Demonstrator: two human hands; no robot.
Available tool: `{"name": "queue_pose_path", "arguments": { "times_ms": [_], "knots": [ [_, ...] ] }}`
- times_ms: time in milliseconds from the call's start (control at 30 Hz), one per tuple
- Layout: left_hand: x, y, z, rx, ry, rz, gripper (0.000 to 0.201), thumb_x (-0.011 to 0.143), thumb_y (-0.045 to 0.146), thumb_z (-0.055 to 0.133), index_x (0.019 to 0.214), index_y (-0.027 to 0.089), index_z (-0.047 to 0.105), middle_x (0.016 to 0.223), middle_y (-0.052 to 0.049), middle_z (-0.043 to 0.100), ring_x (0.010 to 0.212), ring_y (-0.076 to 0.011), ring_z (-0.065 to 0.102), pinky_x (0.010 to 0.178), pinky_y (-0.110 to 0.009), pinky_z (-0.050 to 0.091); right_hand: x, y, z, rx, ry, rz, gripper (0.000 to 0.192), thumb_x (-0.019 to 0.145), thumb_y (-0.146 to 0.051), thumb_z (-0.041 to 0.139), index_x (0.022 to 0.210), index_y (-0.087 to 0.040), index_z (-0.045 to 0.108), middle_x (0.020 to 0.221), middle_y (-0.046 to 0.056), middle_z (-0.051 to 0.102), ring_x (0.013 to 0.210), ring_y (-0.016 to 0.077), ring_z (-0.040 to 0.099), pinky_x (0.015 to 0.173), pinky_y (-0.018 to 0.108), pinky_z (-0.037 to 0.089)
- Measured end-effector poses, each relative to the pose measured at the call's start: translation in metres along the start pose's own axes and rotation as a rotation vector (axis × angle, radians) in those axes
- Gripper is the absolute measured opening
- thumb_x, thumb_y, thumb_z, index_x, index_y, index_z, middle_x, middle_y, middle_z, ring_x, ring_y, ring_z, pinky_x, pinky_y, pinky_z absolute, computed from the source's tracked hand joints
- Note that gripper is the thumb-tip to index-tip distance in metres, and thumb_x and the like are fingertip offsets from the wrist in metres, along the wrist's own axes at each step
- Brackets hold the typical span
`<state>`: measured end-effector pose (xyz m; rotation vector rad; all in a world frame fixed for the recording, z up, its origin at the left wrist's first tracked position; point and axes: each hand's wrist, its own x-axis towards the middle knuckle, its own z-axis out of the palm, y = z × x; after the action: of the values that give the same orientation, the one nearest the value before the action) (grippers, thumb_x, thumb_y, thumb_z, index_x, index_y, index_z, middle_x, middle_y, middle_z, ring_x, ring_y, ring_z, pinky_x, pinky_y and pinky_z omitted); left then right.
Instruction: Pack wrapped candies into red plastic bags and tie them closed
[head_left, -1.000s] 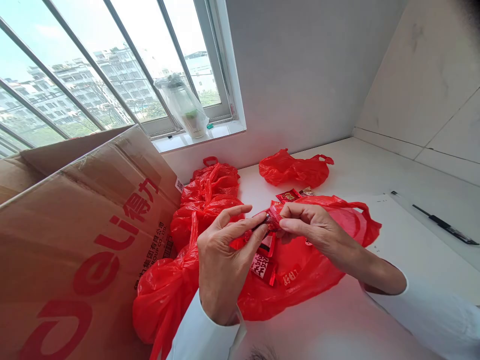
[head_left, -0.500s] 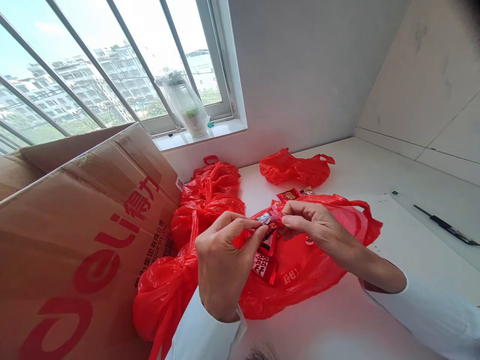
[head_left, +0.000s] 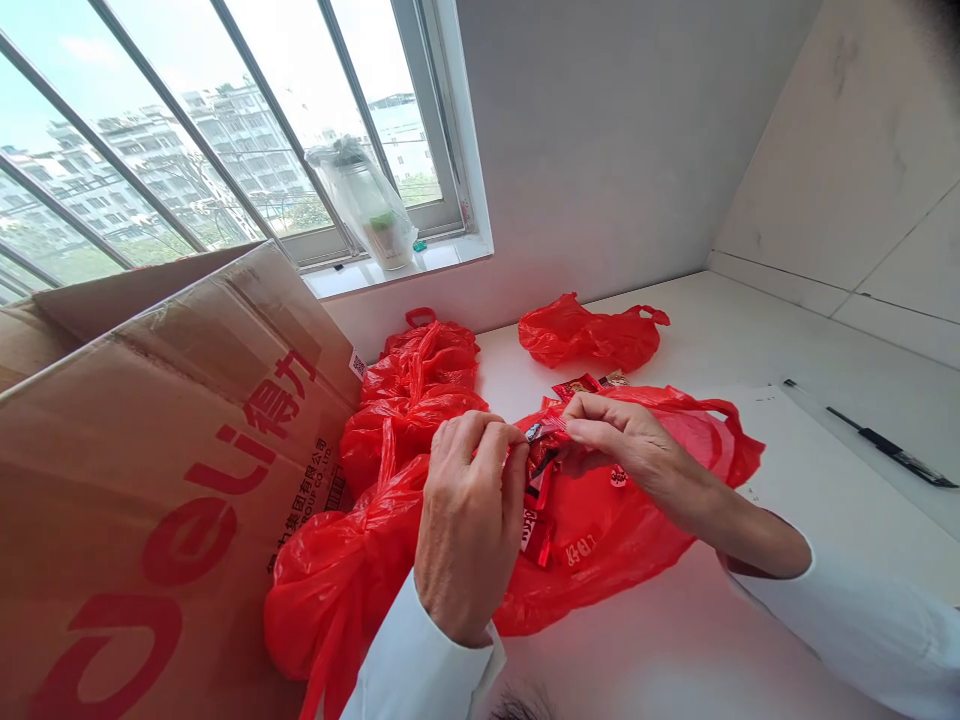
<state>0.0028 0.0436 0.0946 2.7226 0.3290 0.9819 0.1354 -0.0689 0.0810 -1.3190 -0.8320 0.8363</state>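
Observation:
My left hand (head_left: 469,515) and my right hand (head_left: 622,440) both pinch a small red candy wrapper (head_left: 538,437) above an open red plastic bag (head_left: 652,500) on the white counter (head_left: 750,340). Inside the bag lie more red packets (head_left: 536,535). Two loose red packets (head_left: 576,385) sit on the counter just behind the bag. Both arms wear white sleeves.
A large brown cardboard box (head_left: 165,470) with red print stands at the left. Tied red bags (head_left: 420,385) pile against it, with another red bag (head_left: 592,335) further back. A plastic-wrapped jar (head_left: 371,215) stands on the window sill. A dark pen-like tool (head_left: 885,448) lies right.
My left hand has turned its back toward me and its fingers have closed over the wrapper. The wrapper's ends have been twisted between both hands. The view shifted slightly.

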Motion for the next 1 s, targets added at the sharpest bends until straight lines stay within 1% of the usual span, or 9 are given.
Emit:
{"name": "queue_pose_path", "arguments": {
  "times_ms": [133, 200, 300, 467, 633, 767, 867, 933, 1000],
  "knots": [
    [-0.003, 0.009, 0.006, 0.051, 0.060, 0.049, 0.011, 0.091, 0.011, 0.049, 0.086, 0.016, 0.057, 0.086, -0.005, 0.060, 0.082, -0.0183, 0.054, 0.086, -0.040, 0.046, -0.001, 0.001, 0.005, 0.062, -0.027, 0.018, 0.024, 0.085, -0.039, 0.065, 0.085, -0.023, 0.047, 0.084, -0.003, 0.052, 0.076, 0.0123, 0.054, 0.069, 0.027, 0.049],
    [-0.003, 0.011, 0.006, 0.020, 0.072, 0.034, 0.010, 0.091, 0.011, 0.050, 0.088, 0.018, 0.057, 0.088, -0.003, 0.061, 0.082, -0.0172, 0.056, 0.089, -0.041, 0.045, -0.002, 0.001, 0.007, 0.097, -0.038, 0.003, 0.026, 0.082, -0.036, 0.069, 0.089, -0.023, 0.047, 0.087, -0.003, 0.052, 0.079, 0.0124, 0.055, 0.071, 0.027, 0.051],
    [-0.003, 0.010, 0.005, -0.030, 0.051, -0.008, 0.010, 0.092, 0.011, 0.052, 0.090, 0.019, 0.057, 0.088, 0.000, 0.062, 0.082, -0.0150, 0.057, 0.093, -0.041, 0.043, -0.001, 0.000, 0.006, 0.156, -0.048, -0.006, 0.025, 0.081, -0.034, 0.070, 0.090, -0.023, 0.049, 0.088, -0.003, 0.054, 0.082, 0.0120, 0.057, 0.076, 0.027, 0.052],
    [-0.001, 0.007, 0.002, -0.028, -0.004, -0.017, 0.014, 0.095, 0.013, 0.047, 0.087, 0.019, 0.057, 0.082, 0.002, 0.062, 0.076, -0.0147, 0.057, 0.097, -0.046, 0.037, 0.001, 0.007, 0.002, 0.223, -0.075, 0.040, 0.029, 0.080, -0.033, 0.072, 0.097, -0.023, 0.050, 0.092, -0.002, 0.059, 0.085, 0.0123, 0.060, 0.078, 0.027, 0.052],
    [0.001, 0.006, -0.001, -0.025, -0.097, -0.045, 0.017, 0.096, 0.015, 0.043, 0.084, 0.018, 0.055, 0.079, 0.001, 0.060, 0.076, -0.0167, 0.055, 0.095, -0.049, 0.038, 0.002, 0.011, 0.000, 0.255, -0.113, 0.071, 0.033, 0.079, -0.030, 0.073, 0.103, -0.023, 0.051, 0.093, -0.002, 0.060, 0.081, 0.0105, 0.060, 0.077, 0.026, 0.052],
    [0.002, 0.008, -0.004, -0.029, -0.129, -0.058, 0.016, 0.095, 0.015, 0.045, 0.081, 0.017, 0.053, 0.080, -0.001, 0.058, 0.078, -0.0175, 0.051, 0.093, -0.052, 0.038, 0.001, 0.006, 0.000, 0.231, -0.119, 0.094, 0.030, 0.080, -0.024, 0.071, 0.102, -0.023, 0.052, 0.092, -0.002, 0.063, 0.080, 0.0106, 0.061, 0.076, 0.025, 0.050],
    [0.002, 0.011, -0.007, -0.048, -0.129, -0.065, 0.016, 0.094, 0.015, 0.047, 0.080, 0.017, 0.053, 0.080, -0.001, 0.057, 0.079, -0.0179, 0.049, 0.089, -0.049, 0.041, -0.001, 0.002, 0.001, 0.237, -0.131, 0.127, 0.028, 0.081, -0.023, 0.069, 0.103, -0.022, 0.051, 0.091, -0.001, 0.065, 0.080, 0.0112, 0.062, 0.078, 0.027, 0.050],
    [0.001, 0.012, -0.008, -0.048, -0.107, -0.058, 0.016, 0.094, 0.015, 0.047, 0.080, 0.016, 0.055, 0.081, -0.003, 0.056, 0.082, -0.0186, 0.048, 0.082, -0.042, 0.043, -0.002, -0.001, 0.002, 0.248, -0.130, 0.146, 0.030, 0.081, -0.022, 0.070, 0.103, -0.022, 0.051, 0.089, -0.002, 0.065, 0.080, 0.0114, 0.063, 0.079, 0.028, 0.050],
    [0.001, 0.012, -0.008, -0.035, -0.064, -0.054, 0.015, 0.093, 0.015, 0.049, 0.081, 0.016, 0.057, 0.088, -0.005, 0.055, 0.087, -0.0195, 0.047, 0.078, -0.036, 0.043, -0.003, -0.004, 0.002, 0.251, -0.121, 0.154, 0.030, 0.080, -0.020, 0.070, 0.102, -0.022, 0.051, 0.087, -0.002, 0.064, 0.079, 0.0112, 0.062, 0.078, 0.028, 0.050]
  ]
}}
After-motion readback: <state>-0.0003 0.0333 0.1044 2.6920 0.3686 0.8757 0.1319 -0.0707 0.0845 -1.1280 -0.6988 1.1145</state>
